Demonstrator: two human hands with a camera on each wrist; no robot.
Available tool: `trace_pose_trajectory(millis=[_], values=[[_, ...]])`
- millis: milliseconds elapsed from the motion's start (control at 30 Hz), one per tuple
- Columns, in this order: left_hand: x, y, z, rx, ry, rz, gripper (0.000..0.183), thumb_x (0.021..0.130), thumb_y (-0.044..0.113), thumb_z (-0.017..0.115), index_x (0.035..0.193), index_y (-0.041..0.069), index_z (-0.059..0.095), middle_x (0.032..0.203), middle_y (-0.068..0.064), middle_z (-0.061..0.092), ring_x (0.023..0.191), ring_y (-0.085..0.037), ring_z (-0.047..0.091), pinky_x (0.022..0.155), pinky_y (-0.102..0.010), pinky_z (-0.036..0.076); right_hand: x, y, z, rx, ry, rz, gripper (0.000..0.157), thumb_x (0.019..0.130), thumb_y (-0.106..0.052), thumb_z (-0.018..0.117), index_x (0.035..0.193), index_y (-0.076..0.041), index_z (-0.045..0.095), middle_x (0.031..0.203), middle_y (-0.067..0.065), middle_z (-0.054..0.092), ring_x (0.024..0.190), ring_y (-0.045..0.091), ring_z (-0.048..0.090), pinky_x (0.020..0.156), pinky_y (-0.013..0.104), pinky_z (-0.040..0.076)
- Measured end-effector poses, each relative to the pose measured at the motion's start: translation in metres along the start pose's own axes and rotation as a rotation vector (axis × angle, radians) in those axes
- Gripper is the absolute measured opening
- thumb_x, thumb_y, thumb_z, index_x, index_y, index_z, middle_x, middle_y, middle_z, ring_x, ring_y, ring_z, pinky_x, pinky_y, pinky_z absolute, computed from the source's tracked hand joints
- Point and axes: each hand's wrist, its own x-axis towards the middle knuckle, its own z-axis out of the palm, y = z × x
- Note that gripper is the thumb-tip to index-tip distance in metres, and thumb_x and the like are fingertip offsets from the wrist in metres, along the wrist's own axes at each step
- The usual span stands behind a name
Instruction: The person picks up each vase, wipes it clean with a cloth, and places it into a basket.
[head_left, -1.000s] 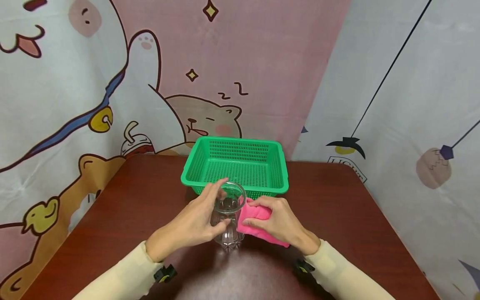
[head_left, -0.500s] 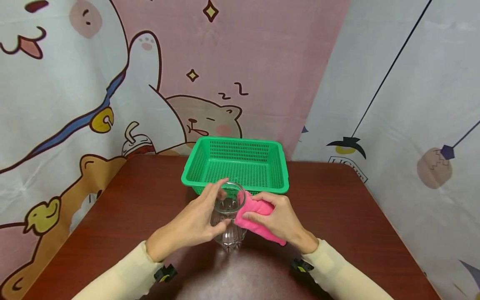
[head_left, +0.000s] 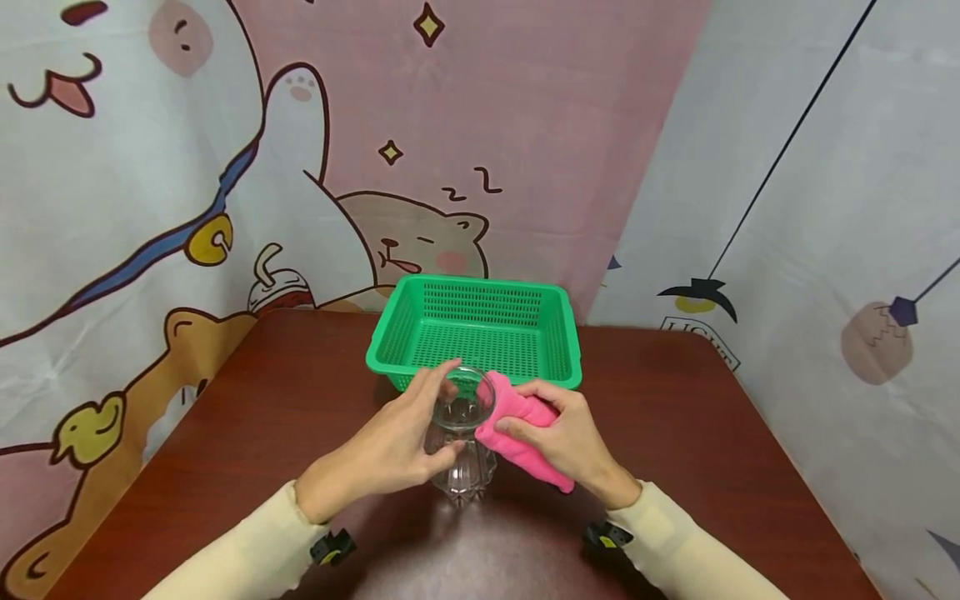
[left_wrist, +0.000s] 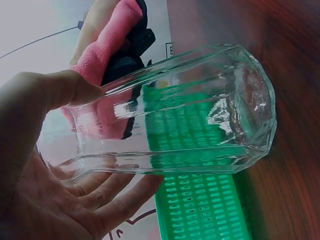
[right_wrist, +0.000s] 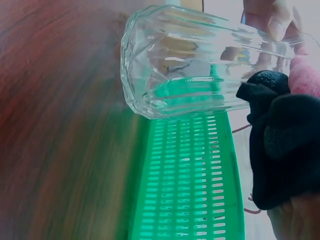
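Observation:
My left hand (head_left: 390, 442) grips a clear glass vase (head_left: 467, 477) from its left side, thumb in front and fingers behind. The vase has a round rim and a ribbed body, and in the left wrist view its faceted base (left_wrist: 255, 110) stands clear of the table. A folded pink cloth (head_left: 513, 408) is pinched between thumb and fingers of my right hand (head_left: 576, 437). It touches the vase at the right side of the rim. In the right wrist view a soft black piece (right_wrist: 295, 145) hangs beside the pink cloth; whether it is part of the cloth I cannot tell.
A green perforated plastic basket (head_left: 480, 342) stands just behind the vase on the dark red-brown wooden table (head_left: 285, 392). A curtain (head_left: 540, 150) printed with cartoon animals hangs behind and beside the table.
The pink cloth in my right hand has moved slightly up and around the right side of the vase's rim. My left hand keeps its hold on the vase, almost unmoved.

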Motion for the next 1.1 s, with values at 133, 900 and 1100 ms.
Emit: trace_pose_trajectory(millis=[133,900,1100], values=[[0.0002,-0.0004,0.0005,0.012,0.006,0.007,0.107,0.099,0.022,0.091,0.183,0.011,0.025,0.149,-0.012,0.064,0.110,-0.016,0.071,0.088,-0.031,0.060,0.0003,0.0017,0.0011,-0.002,-0.017,0.007,0.030,0.093,-0.009,0.100,0.118,-0.016,0.086,0.105,0.007,0.082,0.076,0.012,0.069,0.060,0.029,0.061],[0.0005,-0.0005,0.0009,-0.008,0.004,0.006,0.106,0.099,0.021,0.091,0.182,0.010,0.026,0.152,-0.013,0.064,0.099,-0.018,0.070,0.083,-0.028,0.058,0.0013,0.0042,0.0036,-0.097,-0.050,-0.104,0.031,0.091,-0.015,0.103,0.117,-0.019,0.087,0.108,0.001,0.085,0.091,0.011,0.073,0.070,0.029,0.066],[0.0010,-0.0004,0.0002,-0.010,0.009,0.005,0.106,0.099,0.021,0.091,0.182,0.011,0.027,0.151,-0.014,0.064,0.102,-0.019,0.071,0.085,-0.030,0.059,0.0021,0.0007,0.0033,-0.150,-0.076,-0.084,0.029,0.091,-0.019,0.103,0.115,-0.021,0.087,0.105,-0.003,0.084,0.090,0.008,0.073,0.071,0.028,0.065]])
